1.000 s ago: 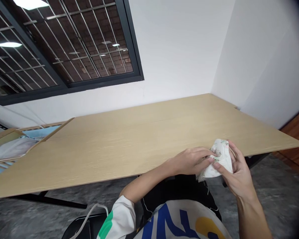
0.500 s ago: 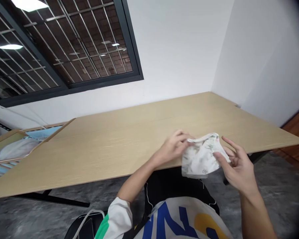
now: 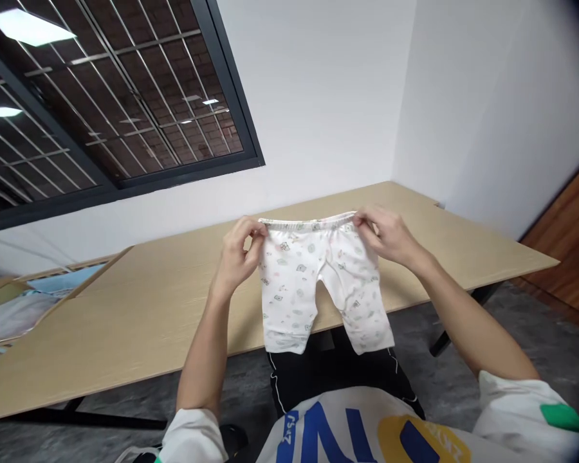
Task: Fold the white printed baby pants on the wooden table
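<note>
A small pair of white baby pants (image 3: pixel 294 276) with a pale printed pattern hangs spread out between my hands. My left hand (image 3: pixel 241 251) pinches the left end of the elastic waistband, and my right hand (image 3: pixel 386 235) pinches the right end. The waistband is stretched nearly straight at the top. Both legs hang down apart, their cuffs reaching past the front edge of the wooden table (image 3: pixel 174 302) over my lap.
A wooden crib-like box (image 3: pixel 53 315) with blue and white cloth inside stands at the table's left end. Behind the table are a white wall (image 3: pixel 318 96) and a barred window (image 3: pixel 125 83). A brown wooden panel (image 3: pixel 569 251) is at the right.
The pants were bunched up between my hands and now hang open at full width. My hands have moved apart and up, each now holding one end of the waistband.
</note>
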`<state>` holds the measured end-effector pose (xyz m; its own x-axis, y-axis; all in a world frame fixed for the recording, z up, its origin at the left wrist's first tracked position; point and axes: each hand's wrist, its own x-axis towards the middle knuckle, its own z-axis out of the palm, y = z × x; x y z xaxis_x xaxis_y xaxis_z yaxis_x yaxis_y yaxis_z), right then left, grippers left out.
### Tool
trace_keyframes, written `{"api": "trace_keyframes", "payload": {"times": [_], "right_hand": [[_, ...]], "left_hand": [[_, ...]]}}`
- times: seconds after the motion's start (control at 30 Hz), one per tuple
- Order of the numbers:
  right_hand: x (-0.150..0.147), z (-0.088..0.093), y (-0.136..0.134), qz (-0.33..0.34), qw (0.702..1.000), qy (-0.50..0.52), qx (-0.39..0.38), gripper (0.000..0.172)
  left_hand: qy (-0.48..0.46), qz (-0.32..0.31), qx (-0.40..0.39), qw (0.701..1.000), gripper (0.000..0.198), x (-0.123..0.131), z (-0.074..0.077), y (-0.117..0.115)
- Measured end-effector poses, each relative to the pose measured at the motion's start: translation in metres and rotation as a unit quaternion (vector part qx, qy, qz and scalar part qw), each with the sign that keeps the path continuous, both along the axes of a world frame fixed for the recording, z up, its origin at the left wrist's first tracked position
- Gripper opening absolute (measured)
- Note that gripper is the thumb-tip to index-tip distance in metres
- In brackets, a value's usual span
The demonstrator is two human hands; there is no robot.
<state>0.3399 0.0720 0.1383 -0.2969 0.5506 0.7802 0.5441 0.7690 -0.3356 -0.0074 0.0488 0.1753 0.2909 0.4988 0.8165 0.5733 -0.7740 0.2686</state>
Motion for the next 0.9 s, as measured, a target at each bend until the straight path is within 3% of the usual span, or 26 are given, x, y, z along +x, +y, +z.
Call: {"api": "trace_keyframes", "payload": {"times": [0.1, 0.23, 0.4, 0.5, 0.57, 0.7, 0.9], "right_hand": [[-0.021, -0.002, 0.042, 0.045, 0.996, -0.082, -0.001, 0.024], [-0.053, -0.037, 0.105, 0.053, 0.981, -0.177, -0.065, 0.029], [-0.085, -0.094, 0.168, -0.004, 0.937, -0.29, -0.194, 0.039], [-0.094, -0.119, 0.191, -0.019, 0.928, -0.301, -0.218, 0.04], [-0.096, -0.133, 0.203, -0.031, 0.926, -0.3, -0.228, 0.038], [-0.098, -0.152, 0.223, -0.05, 0.926, -0.289, -0.237, 0.038], [-0.1, -0.165, 0.239, -0.079, 0.933, -0.256, -0.242, 0.032]], "left_hand": [[0.082, 0.084, -0.018, 0.993, 0.023, -0.019, -0.009, 0.021], [0.178, 0.192, -0.179, 0.948, 0.035, -0.035, -0.047, 0.062], [0.246, 0.211, -0.278, 0.904, 0.034, -0.036, -0.103, 0.11], [0.276, 0.226, -0.317, 0.879, 0.03, -0.03, -0.127, 0.13], [0.289, 0.242, -0.335, 0.864, 0.038, -0.024, -0.138, 0.139], [0.295, 0.279, -0.354, 0.843, 0.044, -0.012, -0.146, 0.146], [0.306, 0.28, -0.377, 0.828, 0.043, 0.028, -0.129, 0.126]]}}
